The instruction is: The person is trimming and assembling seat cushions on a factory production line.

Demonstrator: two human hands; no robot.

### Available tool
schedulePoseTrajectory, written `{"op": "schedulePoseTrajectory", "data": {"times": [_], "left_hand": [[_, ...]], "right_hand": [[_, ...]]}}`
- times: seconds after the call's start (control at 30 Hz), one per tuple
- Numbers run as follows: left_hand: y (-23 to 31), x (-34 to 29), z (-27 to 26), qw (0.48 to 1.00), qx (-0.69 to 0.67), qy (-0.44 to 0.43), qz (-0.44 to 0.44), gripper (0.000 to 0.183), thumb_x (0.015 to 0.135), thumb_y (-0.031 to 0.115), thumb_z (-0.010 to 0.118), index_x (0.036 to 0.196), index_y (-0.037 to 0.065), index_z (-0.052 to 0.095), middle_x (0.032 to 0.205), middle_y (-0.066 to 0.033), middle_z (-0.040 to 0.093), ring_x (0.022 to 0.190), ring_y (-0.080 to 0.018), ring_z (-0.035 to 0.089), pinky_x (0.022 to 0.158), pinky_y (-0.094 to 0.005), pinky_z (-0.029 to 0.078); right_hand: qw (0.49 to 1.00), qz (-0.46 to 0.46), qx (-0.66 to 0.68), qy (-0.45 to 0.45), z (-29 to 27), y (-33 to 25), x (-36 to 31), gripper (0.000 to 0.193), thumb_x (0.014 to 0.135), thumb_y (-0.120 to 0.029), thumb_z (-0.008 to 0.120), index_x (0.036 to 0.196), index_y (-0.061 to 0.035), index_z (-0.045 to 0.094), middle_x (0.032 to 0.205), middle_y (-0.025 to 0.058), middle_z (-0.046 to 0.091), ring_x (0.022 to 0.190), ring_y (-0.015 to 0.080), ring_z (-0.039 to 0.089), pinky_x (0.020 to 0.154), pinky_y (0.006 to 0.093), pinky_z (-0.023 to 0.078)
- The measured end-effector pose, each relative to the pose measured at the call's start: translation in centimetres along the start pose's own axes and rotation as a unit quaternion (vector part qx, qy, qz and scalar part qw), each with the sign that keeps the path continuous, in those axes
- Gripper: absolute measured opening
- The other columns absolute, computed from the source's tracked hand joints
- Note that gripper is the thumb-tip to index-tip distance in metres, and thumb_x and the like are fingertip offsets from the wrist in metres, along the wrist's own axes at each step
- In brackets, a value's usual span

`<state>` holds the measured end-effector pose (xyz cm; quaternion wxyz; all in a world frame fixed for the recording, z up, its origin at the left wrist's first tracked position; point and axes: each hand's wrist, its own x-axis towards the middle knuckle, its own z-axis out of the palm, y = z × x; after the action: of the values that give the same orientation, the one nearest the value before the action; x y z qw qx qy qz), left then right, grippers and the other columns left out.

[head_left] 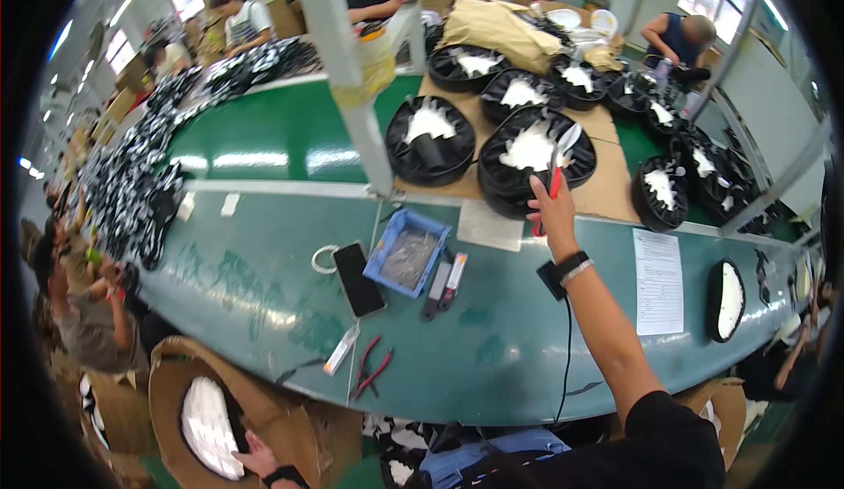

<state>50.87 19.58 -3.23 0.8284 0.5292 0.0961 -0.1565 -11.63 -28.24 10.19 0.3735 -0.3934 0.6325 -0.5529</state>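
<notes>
Tool with red handles (555, 183) juts forward from the right grip (554, 211) clasping it; closure of the left grip (257, 457) is unclear.

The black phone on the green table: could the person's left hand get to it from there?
Probably yes: the left hand is down at the cardboard box, so it would need to rise over the table edge, but the phone lies uncovered.

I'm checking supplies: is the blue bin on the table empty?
Not empty: the blue bin has greyish contents spread across its bottom, too small to identify.
</notes>
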Motion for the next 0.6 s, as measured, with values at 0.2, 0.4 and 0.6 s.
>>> {"op": "schedulePoseTrajectory", "data": {"times": [0.2,0.4,0.6], "left_hand": [[-6.1,-10.0,13.9,0.982,0.087,-0.098,-0.136,0.027,0.094,0.04,0.056,0.092,0.013,0.055,0.078,0.0033,0.056,0.071,-0.0083,0.054,0.063,-0.0212,0.045],[-11.4,-22.8,24.9,0.895,0.197,-0.357,-0.182,0.022,0.096,0.03,0.054,0.091,0.009,0.054,0.074,0.0013,0.051,0.068,-0.0096,0.049,0.065,-0.0243,0.043],[-15.0,-36.4,26.9,0.727,0.205,-0.551,-0.355,0.052,0.098,0.036,0.049,0.138,0.004,0.037,0.128,-0.0168,0.051,0.118,-0.0241,0.05,0.098,-0.0387,0.041]], "right_hand": [[0.995,0.091,-0.036,0.006,-1.8,1.4,6.4,0.039,0.084,-0.027,0.067,0.114,-0.006,0.056,0.089,0.008,0.062,0.061,0.0184,0.062,0.047,0.0311,0.054],[0.999,0.016,0.034,-0.002,-6.9,4.6,2.1,0.014,0.084,-0.015,0.063,0.091,-0.0051,0.056,0.072,0.0034,0.059,0.057,0.0113,0.059,0.047,0.026,0.049],[0.945,0.085,-0.185,-0.257,-19.8,5.7,-15.3,0.015,0.085,-0.016,0.064,0.09,-0.0047,0.055,0.067,0.0046,0.059,0.062,0.0158,0.059,0.058,0.0298,0.047]]}}
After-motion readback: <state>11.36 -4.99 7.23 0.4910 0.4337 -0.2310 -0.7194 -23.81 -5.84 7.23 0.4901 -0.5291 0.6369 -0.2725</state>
